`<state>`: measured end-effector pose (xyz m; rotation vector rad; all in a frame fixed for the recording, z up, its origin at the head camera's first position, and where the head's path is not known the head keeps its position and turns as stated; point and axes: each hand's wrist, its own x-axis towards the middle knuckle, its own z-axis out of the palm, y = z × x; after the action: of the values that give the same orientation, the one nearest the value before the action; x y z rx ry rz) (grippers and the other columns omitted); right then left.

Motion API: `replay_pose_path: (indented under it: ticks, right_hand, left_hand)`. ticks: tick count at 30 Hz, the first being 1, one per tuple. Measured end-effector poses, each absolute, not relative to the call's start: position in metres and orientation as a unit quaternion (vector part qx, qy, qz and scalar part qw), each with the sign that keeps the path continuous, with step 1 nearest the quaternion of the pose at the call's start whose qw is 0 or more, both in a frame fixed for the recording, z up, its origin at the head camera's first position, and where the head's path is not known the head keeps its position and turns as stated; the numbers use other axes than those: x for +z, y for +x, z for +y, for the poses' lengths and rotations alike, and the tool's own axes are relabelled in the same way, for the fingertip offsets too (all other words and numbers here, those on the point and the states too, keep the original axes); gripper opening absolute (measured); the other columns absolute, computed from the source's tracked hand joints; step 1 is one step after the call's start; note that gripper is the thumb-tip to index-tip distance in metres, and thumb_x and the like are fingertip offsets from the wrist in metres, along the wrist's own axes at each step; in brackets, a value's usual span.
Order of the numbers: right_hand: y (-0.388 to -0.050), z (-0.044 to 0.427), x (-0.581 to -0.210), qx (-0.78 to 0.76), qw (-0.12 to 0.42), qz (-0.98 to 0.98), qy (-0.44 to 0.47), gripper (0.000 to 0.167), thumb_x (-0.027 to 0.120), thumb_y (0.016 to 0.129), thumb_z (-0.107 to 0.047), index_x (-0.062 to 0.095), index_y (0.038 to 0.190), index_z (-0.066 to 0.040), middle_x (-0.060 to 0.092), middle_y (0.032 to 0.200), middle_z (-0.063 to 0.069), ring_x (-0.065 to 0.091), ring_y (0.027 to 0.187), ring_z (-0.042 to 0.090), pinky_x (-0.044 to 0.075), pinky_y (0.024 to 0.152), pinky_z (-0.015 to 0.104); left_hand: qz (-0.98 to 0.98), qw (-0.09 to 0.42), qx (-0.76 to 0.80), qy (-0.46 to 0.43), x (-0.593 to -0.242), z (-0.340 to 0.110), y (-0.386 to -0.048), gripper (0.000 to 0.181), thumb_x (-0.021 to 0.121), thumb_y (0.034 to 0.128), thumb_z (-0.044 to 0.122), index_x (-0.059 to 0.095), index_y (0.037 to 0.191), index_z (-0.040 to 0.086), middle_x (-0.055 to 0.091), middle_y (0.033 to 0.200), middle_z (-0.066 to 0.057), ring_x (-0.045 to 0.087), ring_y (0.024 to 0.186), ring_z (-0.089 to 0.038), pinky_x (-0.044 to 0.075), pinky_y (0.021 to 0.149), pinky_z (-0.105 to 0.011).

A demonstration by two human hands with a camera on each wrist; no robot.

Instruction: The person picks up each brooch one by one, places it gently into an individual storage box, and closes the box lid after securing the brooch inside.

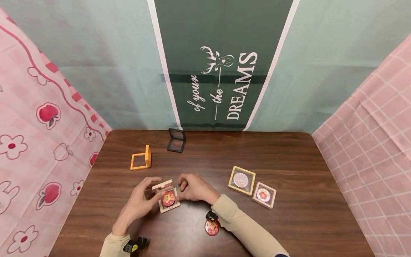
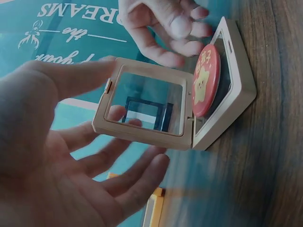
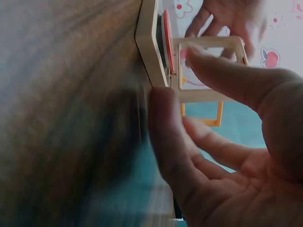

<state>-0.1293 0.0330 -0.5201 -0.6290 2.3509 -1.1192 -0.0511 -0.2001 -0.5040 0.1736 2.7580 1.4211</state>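
Note:
A beige hinged display case [image 1: 169,206] lies open on the table, its clear-windowed lid [image 2: 142,101] raised. Inside the base rests a round red badge [image 2: 207,80] with a yellow star figure, tilted in the left wrist view. My left hand [image 1: 138,200] holds the lid's edge between thumb and fingers. At the case's other side, my right hand [image 1: 196,188] has a fingertip against the base near the hinge, with its thumb apart from the other fingers [image 3: 163,109]. Another red badge [image 1: 212,227] lies on the table by my right wrist.
Behind my left hand stand an open orange case [image 1: 140,161] and an open black case [image 1: 176,140]. To the right lie a yellow-framed case [image 1: 231,182] and a pink-framed case [image 1: 264,204], each with a badge inside. Curtains border the wooden table [image 1: 298,171].

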Motion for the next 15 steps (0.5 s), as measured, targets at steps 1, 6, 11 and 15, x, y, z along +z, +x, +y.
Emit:
replay_pose_path:
  ticks: [1, 6, 11, 15]
  right_hand:
    - [-0.128, 0.033, -0.519, -0.398, 0.242, 0.855, -0.229, 0.05, 0.1, 0.075, -0.023, 0.071, 0.113, -0.007, 0.072, 0.086, 0.0, 0.058, 0.066, 0.003, 0.048, 0.064, 0.021]
    - [-0.121, 0.031, -0.516, -0.361, 0.257, 0.866, -0.23, 0.067, 0.102, 0.071, -0.021, 0.069, 0.127, -0.005, 0.068, 0.084, -0.002, 0.054, 0.064, 0.004, 0.046, 0.063, 0.021]
    - [-0.116, 0.025, -0.515, -0.313, 0.229, 0.887, -0.251, 0.072, 0.104, 0.067, -0.021, 0.069, 0.128, -0.004, 0.063, 0.081, -0.005, 0.05, 0.064, 0.001, 0.045, 0.064, 0.019]
    - [-0.113, 0.021, -0.516, -0.306, 0.222, 0.89, -0.255, 0.071, 0.104, 0.067, -0.018, 0.069, 0.128, -0.005, 0.06, 0.079, -0.007, 0.049, 0.064, 0.002, 0.044, 0.063, 0.019]
  left_hand:
    - [0.886, 0.015, 0.461, 0.054, -0.505, -0.2, -0.051, 0.038, 0.079, 0.0979, 0.013, 0.067, 0.133, 0.005, 0.069, 0.128, -0.012, 0.07, 0.115, -0.032, 0.059, 0.097, -0.053]
    - [0.884, 0.015, 0.466, 0.034, -0.505, -0.196, -0.052, 0.024, 0.068, 0.1065, 0.018, 0.071, 0.127, 0.008, 0.072, 0.128, -0.01, 0.068, 0.121, -0.031, 0.058, 0.099, -0.053]
    - [0.885, 0.018, 0.465, 0.024, -0.501, -0.193, -0.052, 0.019, 0.064, 0.1085, 0.018, 0.074, 0.122, 0.01, 0.074, 0.121, -0.008, 0.069, 0.113, -0.023, 0.06, 0.097, -0.042]
    - [0.886, 0.023, 0.462, 0.015, -0.498, -0.193, -0.051, 0.017, 0.064, 0.1088, 0.018, 0.075, 0.12, 0.011, 0.074, 0.118, -0.006, 0.068, 0.107, -0.018, 0.058, 0.094, -0.034]
